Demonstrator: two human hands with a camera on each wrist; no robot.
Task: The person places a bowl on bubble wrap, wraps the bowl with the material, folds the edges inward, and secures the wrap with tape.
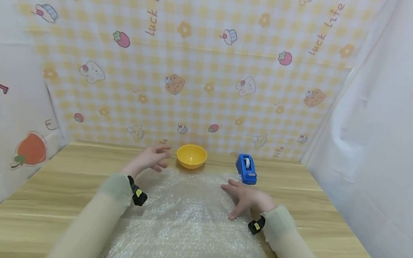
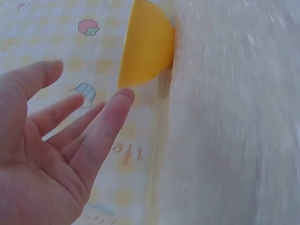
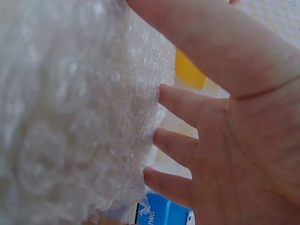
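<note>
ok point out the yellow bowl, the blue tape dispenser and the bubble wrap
Yellow bowl [image 1: 191, 157]: head view, inside wall
Blue tape dispenser [image 1: 246, 171]: head view, body
Bubble wrap [image 1: 191, 221]: head view, middle of sheet

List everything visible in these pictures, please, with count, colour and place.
table: one, wooden, lower view
bubble wrap: one, clear, on the table
bowl: one, yellow, at the bubble wrap's far edge
tape dispenser: one, blue, right of the bowl
tape roll: one, whitish, in tape dispenser
patterned cloth: one, yellow-white, behind the bowl
side coverings: two, whitish, beside the table
wrist cameras: two, black, next to the sleeves
sleeves: two, pale, lower left and right
left hand: one, bare, left of the bowl
right hand: one, bare, at the bubble wrap's right side
</note>
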